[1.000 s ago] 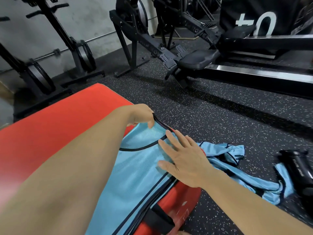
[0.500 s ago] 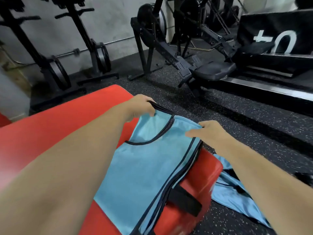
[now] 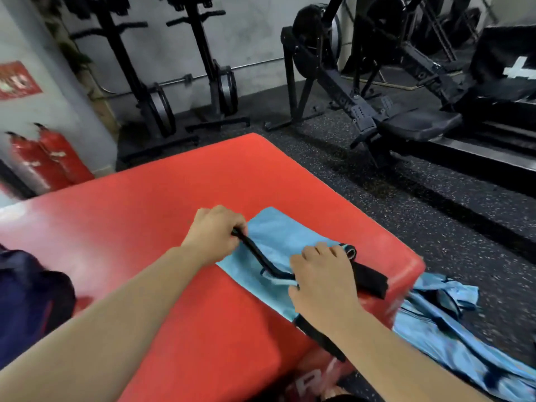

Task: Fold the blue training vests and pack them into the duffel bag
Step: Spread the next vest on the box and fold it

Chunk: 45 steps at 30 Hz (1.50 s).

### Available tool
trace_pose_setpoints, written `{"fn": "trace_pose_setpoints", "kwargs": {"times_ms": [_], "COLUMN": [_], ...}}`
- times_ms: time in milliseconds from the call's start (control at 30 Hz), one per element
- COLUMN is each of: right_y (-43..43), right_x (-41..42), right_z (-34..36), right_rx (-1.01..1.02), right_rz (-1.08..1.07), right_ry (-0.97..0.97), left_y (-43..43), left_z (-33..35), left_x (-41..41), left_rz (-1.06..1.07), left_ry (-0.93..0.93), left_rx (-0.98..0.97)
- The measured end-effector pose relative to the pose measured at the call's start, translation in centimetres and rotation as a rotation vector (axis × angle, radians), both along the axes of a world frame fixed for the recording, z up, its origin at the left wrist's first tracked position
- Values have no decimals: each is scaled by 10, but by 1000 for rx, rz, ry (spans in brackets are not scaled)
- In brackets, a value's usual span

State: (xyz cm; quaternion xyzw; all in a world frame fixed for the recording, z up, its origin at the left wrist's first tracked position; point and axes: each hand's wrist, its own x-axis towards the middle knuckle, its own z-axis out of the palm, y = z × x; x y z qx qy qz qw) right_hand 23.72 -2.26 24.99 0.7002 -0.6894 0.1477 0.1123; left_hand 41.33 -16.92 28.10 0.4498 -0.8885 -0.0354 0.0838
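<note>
A light blue training vest [image 3: 275, 242] with black trim lies folded over on the red padded box [image 3: 162, 227], near its right edge. My left hand [image 3: 216, 233] grips the vest's black-trimmed edge at the fold's left side. My right hand [image 3: 322, 274] holds the same edge at the right, fingers curled over the fabric. More blue vests [image 3: 435, 317] lie crumpled on the floor to the right of the box. A dark blue bag [image 3: 32, 297] shows at the left edge, partly cut off.
Black rowing machines [image 3: 377, 111] stand on the speckled rubber floor [image 3: 435, 216] behind and to the right. Stored rowers lean against the grey wall at the back. Two red fire extinguishers [image 3: 43, 158] stand at the far left. A black strap handle [image 3: 371, 280] sits on the box's right side.
Both hands have pulled the vest's top edge back toward me, folding it over itself. The vest is now a shorter patch. The view has tilted left and back.
</note>
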Motion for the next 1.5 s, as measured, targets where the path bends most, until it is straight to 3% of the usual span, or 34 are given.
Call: {"fn": "trace_pose_setpoints", "kwargs": {"times_ms": [67,200,300,433,600,700,867,933,1033,1133,1267,1400,1500], "right_y": [4,3,5,17,12,13,18,21,18,9,8,24,33], "right_x": [2,2,8,13,18,26,11,-1,-34,-66,-79,-81,-78], "right_z": [-13,-3,2,-23,-5,-12,-22,-9,4,6,-10,-27,-30], "right_rx": [23,-119,-187,-70,-190,-83,75,84,3,114,307,105,91], "right_rz": [-21,-34,0,7,54,153,191,218,85,28,166,244,224], "right_ry": [36,66,15,21,3,84,-92,-249,-478,-419,-234,-35,4], "left_y": [14,19,20,28,30,31,34,39,50,64,66,64,62], "left_z": [-30,-39,-34,-50,-53,-62,-48,-32,-18,-29,-51,-60,-60], "left_x": [12,16,22,36,35,33,27,16,-20,-56,-59,-45,-46], "left_rz": [-19,-11,-18,-109,-44,7,124,175,135,29,24,8,3], "left_ry": [-23,72,84,-60,-69,-96,-136,-28,191,48,-192,-258,-290], "left_rx": [-120,-288,-328,-402,-434,-469,-296,-164,-52,156,276,207,198]}}
